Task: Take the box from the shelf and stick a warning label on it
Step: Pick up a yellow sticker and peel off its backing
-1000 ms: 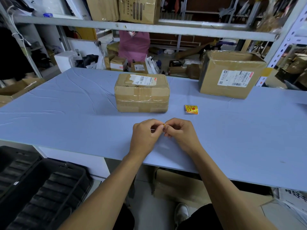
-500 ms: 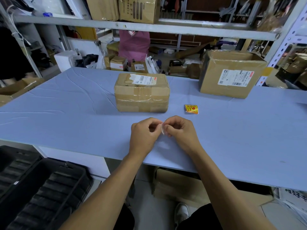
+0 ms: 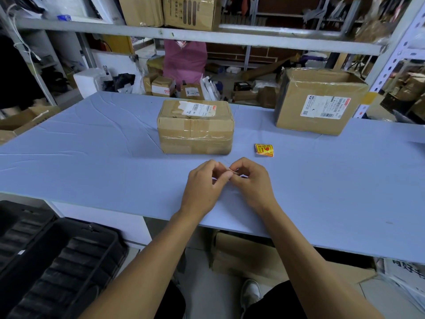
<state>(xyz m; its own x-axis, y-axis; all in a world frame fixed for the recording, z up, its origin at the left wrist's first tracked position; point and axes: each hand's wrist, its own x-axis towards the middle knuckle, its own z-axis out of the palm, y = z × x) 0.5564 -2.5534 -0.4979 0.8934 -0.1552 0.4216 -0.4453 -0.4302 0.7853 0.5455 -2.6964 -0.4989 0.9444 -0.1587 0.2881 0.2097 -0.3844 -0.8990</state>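
Note:
A taped cardboard box [image 3: 195, 132] with a white shipping label on top sits in the middle of the blue table [image 3: 92, 162]. In front of it my left hand [image 3: 204, 187] and my right hand [image 3: 250, 183] meet fingertip to fingertip, both pinching one small thin label [image 3: 232, 173] seen edge-on; its face is hidden. A small stack of yellow and red warning labels [image 3: 264, 150] lies on the table to the right of the box, apart from both hands.
A larger cardboard box [image 3: 319, 102] with a shipping label stands at the back right of the table. A metal shelf beam [image 3: 184, 36] crosses overhead with cartons on it. Black trays [image 3: 46, 261] sit low at the left. More cartons lie behind the table.
My hands have stayed in front of the box. The fingertips have shifted around the small label, with the fingers now spread a little wider around it.

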